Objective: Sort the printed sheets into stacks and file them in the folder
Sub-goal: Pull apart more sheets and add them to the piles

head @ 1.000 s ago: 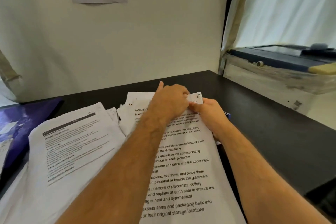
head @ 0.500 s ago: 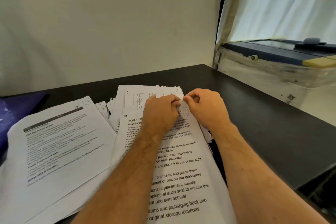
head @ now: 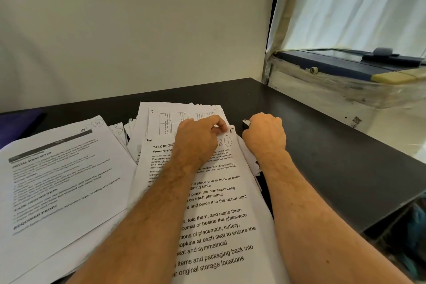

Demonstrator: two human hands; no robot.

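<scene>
- Head view, surface: a black desk runs from the wall at 12 o'clock to the near edge at 4 o'clock.
- Head view, centre stack: a pile of printed sheets lies at 6 o'clock. Its top sheet carries a "TASK ID" heading and a hand-drawn circled mark near the far right corner.
- Head view, sheet beneath: a table-printed sheet shows past the far edge of the top sheet, towards 12 o'clock, part of a ragged spread of pages.
- Head view, left stack: a second pile lies at 9 o'clock, tilted, just beside the centre stack and overlapping its left margin. Headings read "TASK DESCRIPTION" and "REQUIRED PROPS".
- Head view, left hand: it rests on the far right corner of the top sheet, fingers curled, fingertips pinching the corner.
- Head view, right hand: it sits on the desk just right of the stack at 1 o'clock, clenched around a small dark-and-white object that protrudes from the fist. What the object is cannot be told.
- Head view, folder: a dark blue item at 10 o'clock, partly under the left stack.
- Head view, surroundings: a plastic-wrapped machine stands at 2 o'clock beside the desk, with a curtain behind it.
</scene>
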